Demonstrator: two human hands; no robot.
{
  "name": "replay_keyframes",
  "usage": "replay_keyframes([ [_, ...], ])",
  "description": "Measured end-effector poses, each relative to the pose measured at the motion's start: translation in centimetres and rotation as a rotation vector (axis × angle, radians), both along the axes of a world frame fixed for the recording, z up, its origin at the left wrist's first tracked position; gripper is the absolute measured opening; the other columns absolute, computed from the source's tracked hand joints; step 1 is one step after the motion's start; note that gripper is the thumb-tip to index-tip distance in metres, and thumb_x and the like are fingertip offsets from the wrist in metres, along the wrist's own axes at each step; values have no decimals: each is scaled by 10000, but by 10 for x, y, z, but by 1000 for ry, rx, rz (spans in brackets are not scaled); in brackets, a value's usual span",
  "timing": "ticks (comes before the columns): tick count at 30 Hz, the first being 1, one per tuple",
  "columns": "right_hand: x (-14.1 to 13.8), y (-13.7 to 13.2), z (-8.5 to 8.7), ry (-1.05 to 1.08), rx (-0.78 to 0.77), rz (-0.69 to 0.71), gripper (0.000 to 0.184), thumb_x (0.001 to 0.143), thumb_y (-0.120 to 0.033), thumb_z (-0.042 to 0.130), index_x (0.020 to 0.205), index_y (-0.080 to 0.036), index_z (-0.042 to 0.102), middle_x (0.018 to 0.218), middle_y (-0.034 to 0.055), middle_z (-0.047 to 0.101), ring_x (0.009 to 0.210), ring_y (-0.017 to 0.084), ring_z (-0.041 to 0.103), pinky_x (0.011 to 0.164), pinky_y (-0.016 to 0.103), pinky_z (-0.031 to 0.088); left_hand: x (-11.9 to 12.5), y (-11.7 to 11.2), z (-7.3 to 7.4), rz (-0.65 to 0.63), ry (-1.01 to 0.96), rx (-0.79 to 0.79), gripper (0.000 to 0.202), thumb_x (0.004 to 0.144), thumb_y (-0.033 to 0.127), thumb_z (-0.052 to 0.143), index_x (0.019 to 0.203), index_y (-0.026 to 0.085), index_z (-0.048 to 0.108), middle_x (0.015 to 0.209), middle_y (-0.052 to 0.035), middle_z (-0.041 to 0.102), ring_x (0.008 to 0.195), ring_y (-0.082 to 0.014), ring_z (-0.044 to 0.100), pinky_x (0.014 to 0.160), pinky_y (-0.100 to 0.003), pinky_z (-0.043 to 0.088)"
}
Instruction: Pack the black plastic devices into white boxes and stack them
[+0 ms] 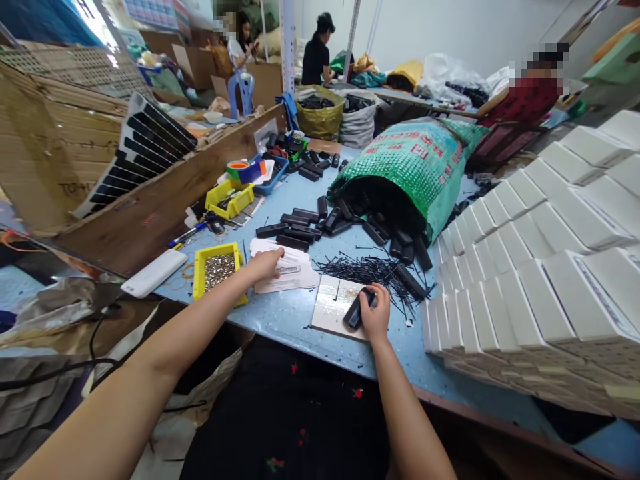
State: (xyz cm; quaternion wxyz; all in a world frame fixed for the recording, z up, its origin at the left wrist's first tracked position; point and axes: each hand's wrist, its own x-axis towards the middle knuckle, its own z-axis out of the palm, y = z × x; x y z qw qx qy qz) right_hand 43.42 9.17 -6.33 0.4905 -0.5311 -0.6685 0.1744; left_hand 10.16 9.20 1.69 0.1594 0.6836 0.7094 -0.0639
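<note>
My right hand (376,312) is closed round a small black plastic part (356,311), holding it down on a white tile (334,308) near the table's front edge. My left hand (267,265) reaches forward and rests its fingertips on a stack of white paper slips (290,273), fingers curled; I cannot make out anything pinched in them. A yellow tray of small metal bits (219,269) sits just left of that hand. A heap of thin black pins (373,270) lies just beyond the tile.
A green sack (415,167) lies on its side spilling black parts (300,227) over the blue table (290,313). Stacked white boxes (545,280) fill the right side. A wooden board (150,213), a white phone (154,272) and other trays stand left. Other people work at the back.
</note>
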Motion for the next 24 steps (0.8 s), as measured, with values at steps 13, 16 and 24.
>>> replay_keyframes([
  [13, 4, 0, -2, 118, -57, -32, 243, 795, -381, 547, 884, -163, 604, 1047, 124, 572, 1033, 249, 524, 928, 436, 407, 24, -29, -15, 13, -42, 10, 735, 490, 357, 838, 1105, 134, 505, 1274, -211, 480, 1163, -382, 472, 902, -475, 433],
  [16, 6, 2, -3, 152, -72, -33, 238, 776, -382, 567, 864, -165, 609, 1042, 118, 579, 1039, 251, 524, 930, 433, 403, 21, -27, -2, 32, -80, 7, 544, 553, 323, 788, 1009, 138, 554, 1155, -197, 572, 1091, -390, 525, 874, -488, 437],
  [24, -27, -38, 59, 229, 94, 68, 231, 865, -302, 538, 1063, -198, 593, 1038, 102, 569, 991, 237, 549, 903, 439, 444, 42, -78, 41, -159, -816, -75, 345, 876, 313, 377, 1081, 219, 638, 1102, -42, 681, 1004, -207, 624, 870, -310, 494],
])
